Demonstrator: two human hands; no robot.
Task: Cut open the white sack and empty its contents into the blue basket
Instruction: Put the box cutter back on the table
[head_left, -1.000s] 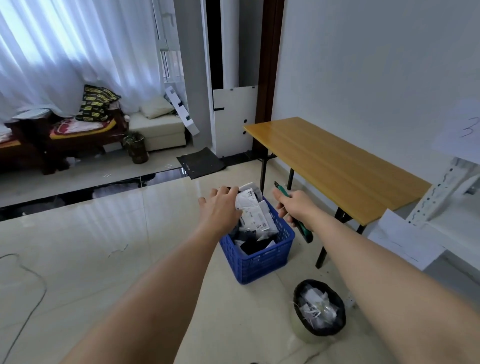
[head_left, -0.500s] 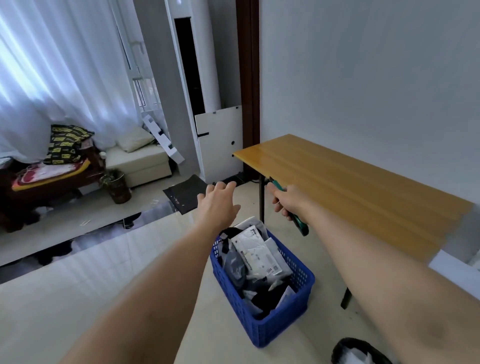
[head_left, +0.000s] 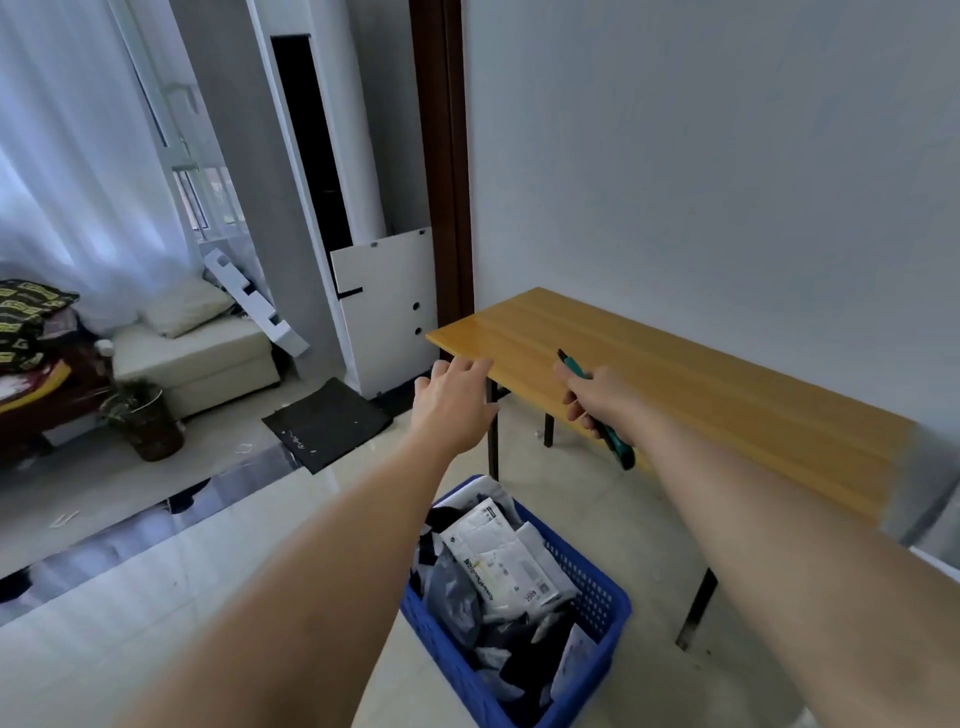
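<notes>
1. The left hand (head_left: 457, 402) is stretched forward with its fingers straight and loosely spread. It holds nothing, and its fingertips reach close to the near left corner of the table (head_left: 727, 384).
2. The right hand (head_left: 597, 397) has its fingers curled round a green-handled cutter (head_left: 597, 410). The dark tip sticks out above the hand and the handle end shows below it, over the near edge of the table.
3. The blue basket (head_left: 597, 587) sits on the pale tiled floor (head_left: 182, 597) near the person, low in the view between the two forearms and beside the table's black legs.
4. The basket is heaped with packets (head_left: 498, 566), white, grey and black, some with printed labels. The white sack cannot be picked out.
5. The table is a long wooden top set against the right wall.
6. Far left there is a cream sofa (head_left: 197, 353) under white curtains (head_left: 78, 156), with a dark bin (head_left: 150, 426) just in front.
7. A white board (head_left: 387, 312) leans upright beside the dark door frame, and a black mat (head_left: 327, 423) lies on the floor before it.
</notes>
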